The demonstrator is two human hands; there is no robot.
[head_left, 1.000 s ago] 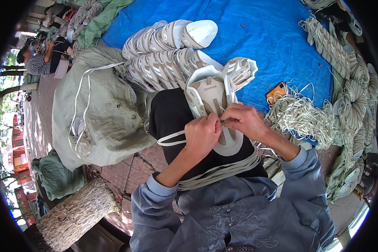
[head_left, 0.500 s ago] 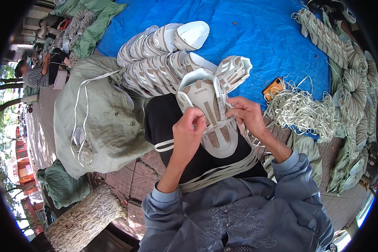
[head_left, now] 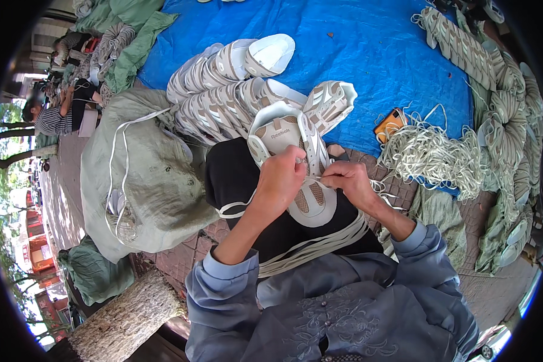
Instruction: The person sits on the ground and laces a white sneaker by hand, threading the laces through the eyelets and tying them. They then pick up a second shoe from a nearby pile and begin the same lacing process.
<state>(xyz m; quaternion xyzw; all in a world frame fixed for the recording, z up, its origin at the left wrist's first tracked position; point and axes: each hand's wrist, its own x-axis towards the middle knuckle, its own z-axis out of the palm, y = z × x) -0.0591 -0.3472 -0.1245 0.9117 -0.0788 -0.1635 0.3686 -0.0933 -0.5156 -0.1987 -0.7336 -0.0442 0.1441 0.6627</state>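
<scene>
Across my thighs rests a beige and white sneaker upper (head_left: 314, 212), toe toward me, with brown mesh panels and a padded tongue. My left hand (head_left: 281, 184) is closed in a pinch over its lacing area, on a white shoelace mostly hidden by the fingers. On the upper's right edge, my right hand (head_left: 351, 182) pinches the shoelace (head_left: 311, 180) between thumb and forefinger. More flat laces (head_left: 320, 246) lie in a bundle over my lap, and a white loop (head_left: 230, 211) shows beside my left forearm.
Beyond my knees, nested rows of uppers (head_left: 214, 108) lie by a blue tarp (head_left: 368, 54). A tangled lace pile (head_left: 431, 160) and an orange-backed phone (head_left: 391, 125) are at right. Stacked uppers (head_left: 505, 130) line the far right. A grey-green sack (head_left: 148, 181) bulges at left; a person (head_left: 57, 117) sits beyond.
My left hand has moved up and right over the lacing area, covering more of the tongue. My right hand has shifted slightly down and left along the edge, still pinching.
</scene>
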